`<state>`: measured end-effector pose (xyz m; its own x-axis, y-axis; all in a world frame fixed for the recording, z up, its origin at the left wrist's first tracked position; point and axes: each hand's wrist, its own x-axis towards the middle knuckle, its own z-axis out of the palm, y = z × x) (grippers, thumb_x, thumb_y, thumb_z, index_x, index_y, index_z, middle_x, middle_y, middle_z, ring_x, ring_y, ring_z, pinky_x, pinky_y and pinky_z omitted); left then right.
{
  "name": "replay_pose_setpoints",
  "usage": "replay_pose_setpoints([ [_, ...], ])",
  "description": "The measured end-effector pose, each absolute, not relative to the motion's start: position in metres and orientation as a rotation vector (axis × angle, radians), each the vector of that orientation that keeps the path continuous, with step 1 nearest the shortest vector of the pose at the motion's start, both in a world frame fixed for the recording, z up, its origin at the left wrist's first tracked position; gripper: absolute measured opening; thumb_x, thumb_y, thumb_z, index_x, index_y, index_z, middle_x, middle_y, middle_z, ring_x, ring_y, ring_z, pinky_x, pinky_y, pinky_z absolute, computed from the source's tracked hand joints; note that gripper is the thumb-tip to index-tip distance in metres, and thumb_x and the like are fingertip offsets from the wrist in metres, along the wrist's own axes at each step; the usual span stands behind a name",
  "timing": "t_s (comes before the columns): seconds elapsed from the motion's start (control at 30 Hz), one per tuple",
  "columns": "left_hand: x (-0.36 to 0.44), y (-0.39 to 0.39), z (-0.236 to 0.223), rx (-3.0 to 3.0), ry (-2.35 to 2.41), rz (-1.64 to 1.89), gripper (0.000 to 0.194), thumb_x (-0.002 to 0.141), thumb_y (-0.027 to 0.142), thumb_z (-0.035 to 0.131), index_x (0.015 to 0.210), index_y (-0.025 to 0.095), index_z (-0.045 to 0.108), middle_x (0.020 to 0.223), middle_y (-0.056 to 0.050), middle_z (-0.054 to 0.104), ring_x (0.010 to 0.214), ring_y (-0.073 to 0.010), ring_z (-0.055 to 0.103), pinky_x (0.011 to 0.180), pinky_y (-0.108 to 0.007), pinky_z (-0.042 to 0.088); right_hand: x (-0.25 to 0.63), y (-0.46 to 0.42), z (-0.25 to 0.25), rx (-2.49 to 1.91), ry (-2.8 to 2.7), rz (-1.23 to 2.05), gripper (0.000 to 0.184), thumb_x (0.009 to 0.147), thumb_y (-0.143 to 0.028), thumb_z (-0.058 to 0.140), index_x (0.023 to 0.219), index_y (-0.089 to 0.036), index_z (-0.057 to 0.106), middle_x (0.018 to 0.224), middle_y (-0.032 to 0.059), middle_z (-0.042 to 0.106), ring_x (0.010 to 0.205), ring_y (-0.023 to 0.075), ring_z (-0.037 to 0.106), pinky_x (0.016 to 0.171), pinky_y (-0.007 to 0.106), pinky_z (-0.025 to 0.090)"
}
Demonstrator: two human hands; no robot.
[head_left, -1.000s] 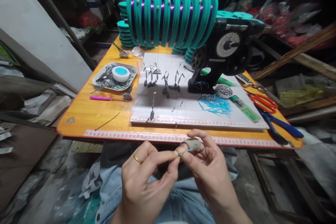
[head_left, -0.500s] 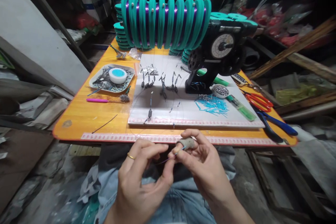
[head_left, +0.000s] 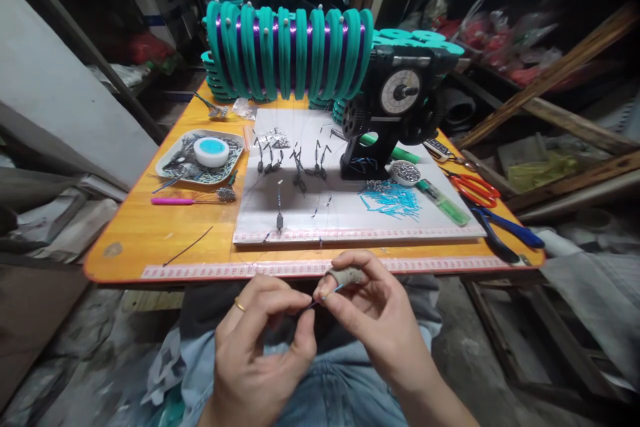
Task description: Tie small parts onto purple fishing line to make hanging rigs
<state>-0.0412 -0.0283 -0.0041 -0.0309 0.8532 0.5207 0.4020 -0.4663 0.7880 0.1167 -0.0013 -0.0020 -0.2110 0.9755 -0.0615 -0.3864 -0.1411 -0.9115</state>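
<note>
My right hand [head_left: 377, 307] pinches a thin blue tube [head_left: 333, 291] between thumb and fingertips. A grey cloth-like sleeve [head_left: 349, 275] covers part of one finger of that hand. From the pinch a short dark purple thread [head_left: 311, 305] runs left. My left hand [head_left: 267, 333], with a gold ring, is beside it; its index fingertip is at the thread and its thumb stands a little apart below. Both hands are above my lap, in front of the table edge. On the white board [head_left: 345, 223] beyond lie a dark weighted piece [head_left: 280, 221] and blue tube pieces [head_left: 393, 200].
Teal spools [head_left: 290, 53] wound with purple line hang from a black stand [head_left: 370, 153]. Left are a tray [head_left: 165, 170] of small parts and a pink-handled tool [head_left: 173, 201]. Right are red-handled scissors [head_left: 477, 190], blue-handled pliers [head_left: 515, 230] and a bowl of beads [head_left: 406, 172].
The view has shifted, so the table and spools sit further left. My left index fingertip has come to the thread, while the thumb has moved off it. The right hand keeps its pinch.
</note>
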Motion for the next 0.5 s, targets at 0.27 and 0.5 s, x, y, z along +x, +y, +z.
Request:
replay_pose_setpoints([
  [0.27,-0.036,-0.026,0.003,1.891,1.322,1.455,0.024,0.08,-0.004,0.061,0.086,0.02,0.061,0.076,0.001,0.06,0.069,-0.0107,0.058,0.059,-0.02,0.05,0.116,-0.002,0.001,-0.819,-0.947,1.635,0.025,0.085,-0.023,0.076,0.104,-0.026,0.061,0.083,-0.002,0.071,0.079,0.01,0.068,0.076,0.02,0.054],
  [0.5,-0.031,-0.025,0.002,1.884,1.363,1.483,0.023,0.08,-0.003,0.06,0.084,0.02,0.059,0.073,0.001,0.058,0.064,-0.0105,0.056,0.054,-0.021,0.046,0.116,-0.003,0.003,-0.843,-0.994,1.618,0.023,0.087,-0.024,0.074,0.107,-0.025,0.062,0.084,-0.0013,0.068,0.077,0.0092,0.063,0.074,0.018,0.051],
])
